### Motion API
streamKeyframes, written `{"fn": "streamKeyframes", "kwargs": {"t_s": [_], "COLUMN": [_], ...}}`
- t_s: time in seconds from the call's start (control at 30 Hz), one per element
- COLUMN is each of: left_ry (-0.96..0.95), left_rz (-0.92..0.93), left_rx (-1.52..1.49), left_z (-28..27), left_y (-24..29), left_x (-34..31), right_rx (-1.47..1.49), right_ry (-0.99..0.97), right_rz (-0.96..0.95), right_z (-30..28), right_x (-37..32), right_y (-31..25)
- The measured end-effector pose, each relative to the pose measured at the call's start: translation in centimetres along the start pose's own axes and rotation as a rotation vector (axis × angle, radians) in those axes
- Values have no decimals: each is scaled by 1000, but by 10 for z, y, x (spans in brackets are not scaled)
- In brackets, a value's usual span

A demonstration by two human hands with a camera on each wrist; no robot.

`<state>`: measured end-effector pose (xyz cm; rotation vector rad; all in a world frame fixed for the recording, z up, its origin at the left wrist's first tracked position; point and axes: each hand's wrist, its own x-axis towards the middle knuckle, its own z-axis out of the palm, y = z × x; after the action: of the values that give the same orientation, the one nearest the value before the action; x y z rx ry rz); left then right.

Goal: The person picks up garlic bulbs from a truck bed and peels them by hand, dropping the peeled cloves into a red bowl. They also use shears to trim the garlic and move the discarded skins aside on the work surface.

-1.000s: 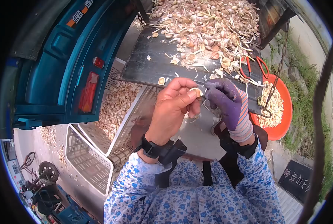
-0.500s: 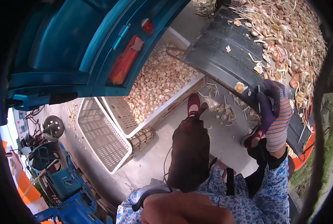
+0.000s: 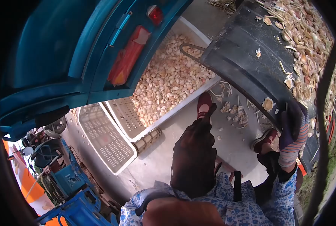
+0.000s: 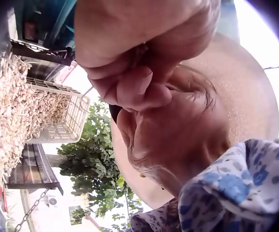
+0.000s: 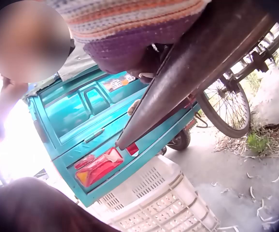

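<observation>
Left hand (image 4: 139, 53) — fingers curled, near face

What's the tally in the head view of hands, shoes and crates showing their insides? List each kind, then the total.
Hands: 2 (left hand, right hand)
Shoes: 2 (left shoe, right shoe)
Crates showing their insides: 2 (garlic crate, empty crate)
Total: 6

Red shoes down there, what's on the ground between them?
Garlic scraps lie between the left shoe and the right shoe, as the head view shows.
</observation>
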<state>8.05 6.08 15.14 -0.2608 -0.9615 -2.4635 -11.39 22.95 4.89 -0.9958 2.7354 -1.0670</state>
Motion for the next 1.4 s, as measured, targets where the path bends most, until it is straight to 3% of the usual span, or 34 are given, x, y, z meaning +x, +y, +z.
{"fn": "streamKeyframes", "kwargs": {"t_s": [0.17,0.3,0.33,0.37,0.4,0.43,0.5,0.53,0.63,0.67,0.77,0.8,0.87,0.9,0.97,1.13,1.23,1.4], "left_ry": [97,238,438,478,422,230,277,350,540,542,561,480,519,642,740,589,753,826], "left_rz": [78,-124,-271,-538,-682,-714,-705,-704,-628,-554,-281,-337,-433,-475,-565,-830,-839,-850], "left_rx": [203,420,510,797,1015,1491,1626,1664,1581,1689,1913,1977,1985,1924,1891,2074,1971,1788], "left_z": [-14,-76,-106,-143,-191,-237,-301,-326,-379,-401,-468,-478,-517,-553,-572,-521,-531,-562], "left_y": [-2,24,26,24,13,2,-20,-32,-64,-71,-80,-76,-69,-72,-79,-85,-94,-105], "left_x": [-8,-3,-3,-6,-14,-30,-48,-51,-22,-14,6,12,22,21,21,50,48,32], "right_rx": [28,21,-10,-38,28,5,-49,103,189,92,-200,-217,-229,-237,-249,-249,-253,-254], "right_ry": [20,12,9,4,5,4,-9,0,-27,-29,-119,-99,-36,-4,48,147,182,224], "right_rz": [-12,35,41,46,59,64,82,156,154,158,-208,-268,-370,-418,-490,-614,-646,-689], "right_z": [4,0,-1,0,1,0,-2,0,-1,0,-4,-1,5,9,15,25,24,22], "right_x": [-3,-4,-4,-5,-7,-8,-11,-14,-15,-13,4,5,5,7,11,18,18,17], "right_y": [2,2,1,1,4,6,9,10,13,5,-3,0,6,10,17,34,40,45]}}
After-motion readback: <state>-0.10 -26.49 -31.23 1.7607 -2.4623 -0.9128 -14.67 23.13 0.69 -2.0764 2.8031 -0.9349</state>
